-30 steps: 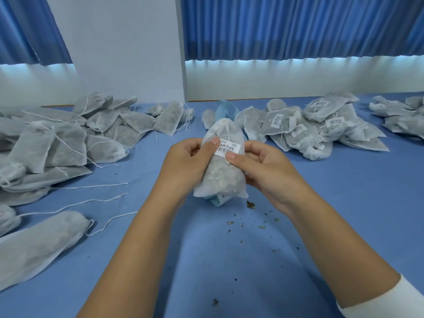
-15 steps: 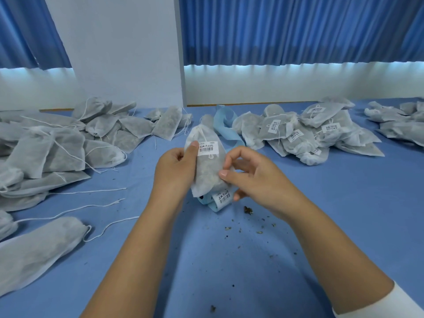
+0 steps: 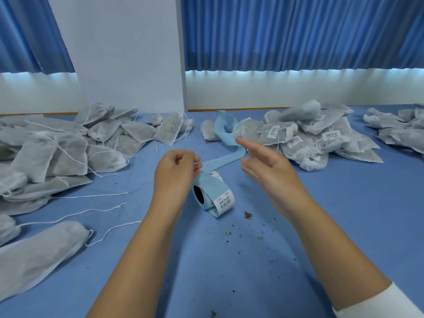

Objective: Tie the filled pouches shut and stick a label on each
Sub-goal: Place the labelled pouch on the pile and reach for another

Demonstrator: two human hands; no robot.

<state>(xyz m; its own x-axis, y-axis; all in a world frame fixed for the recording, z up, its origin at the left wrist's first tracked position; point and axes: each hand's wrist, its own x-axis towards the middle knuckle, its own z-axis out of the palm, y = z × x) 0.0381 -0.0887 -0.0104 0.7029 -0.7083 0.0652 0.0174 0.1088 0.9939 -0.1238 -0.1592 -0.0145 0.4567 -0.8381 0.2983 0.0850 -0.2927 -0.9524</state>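
R hand spread, empty; L hand curled beside label roll, pinch unclear; pouch blurred

The left hand covers one side of the label roll, and its bent fingers hide whether they pinch anything. One pouch on top of the right pile is just a blur, and the print on the labels is too small to read. The left pile, the far pile and the white sleeve are cut off at the edges.
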